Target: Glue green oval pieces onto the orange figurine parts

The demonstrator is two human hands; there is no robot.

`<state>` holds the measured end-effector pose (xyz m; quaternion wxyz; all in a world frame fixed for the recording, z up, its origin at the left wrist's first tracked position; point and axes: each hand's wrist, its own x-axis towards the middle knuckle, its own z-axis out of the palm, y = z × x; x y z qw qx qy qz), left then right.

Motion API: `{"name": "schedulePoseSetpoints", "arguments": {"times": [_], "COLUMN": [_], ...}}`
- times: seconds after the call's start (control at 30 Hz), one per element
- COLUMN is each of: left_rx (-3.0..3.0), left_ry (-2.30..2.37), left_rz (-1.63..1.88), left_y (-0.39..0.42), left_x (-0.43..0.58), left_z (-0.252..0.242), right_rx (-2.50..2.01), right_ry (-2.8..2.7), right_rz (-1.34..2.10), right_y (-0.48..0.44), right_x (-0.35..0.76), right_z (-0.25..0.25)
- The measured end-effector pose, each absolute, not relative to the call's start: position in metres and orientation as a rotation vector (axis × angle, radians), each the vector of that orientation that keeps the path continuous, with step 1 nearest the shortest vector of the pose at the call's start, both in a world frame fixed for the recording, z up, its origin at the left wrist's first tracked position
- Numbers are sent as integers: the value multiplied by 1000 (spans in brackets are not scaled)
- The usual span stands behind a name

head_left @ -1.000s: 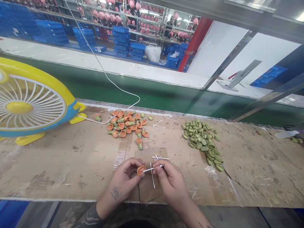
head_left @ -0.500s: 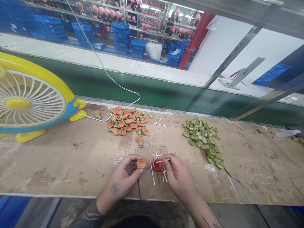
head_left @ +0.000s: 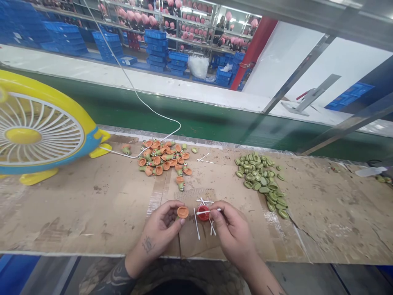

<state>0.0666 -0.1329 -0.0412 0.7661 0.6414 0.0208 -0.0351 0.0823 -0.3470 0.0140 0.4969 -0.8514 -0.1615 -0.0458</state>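
My left hand (head_left: 161,229) pinches a small orange cup-shaped part (head_left: 182,212) between thumb and fingertips, its hollow side up. My right hand (head_left: 233,231) pinches a white cotton swab (head_left: 206,211), whose tip lies over a small red cap (head_left: 203,213) on the cardboard. Other loose swabs (head_left: 196,223) lie around the cap between my hands. Both hands rest low on the cardboard-covered bench (head_left: 92,205) near its front edge.
A pile of orange-and-green parts (head_left: 162,159) lies behind my hands, and a heap of green oval pieces (head_left: 262,182) to the right. A yellow and blue fan (head_left: 37,131) stands at the left with a white cable (head_left: 147,108). A green conveyor (head_left: 199,119) runs behind the bench.
One second ago the swab tip was touching the orange part. My right hand then carried the swab right to the red cap, and it has lifted slightly since.
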Motion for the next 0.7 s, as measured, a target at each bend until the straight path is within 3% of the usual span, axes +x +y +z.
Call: {"name": "schedulePoseSetpoints", "arguments": {"times": [0.7], "left_rx": [1436], "left_ry": [-42], "left_rz": [-107], "left_y": [-127], "left_x": [65], "left_z": [-51], "right_rx": [-1979], "right_ry": [-495], "right_rz": [-208], "right_y": [-334], "right_x": [86], "right_z": [17]}}
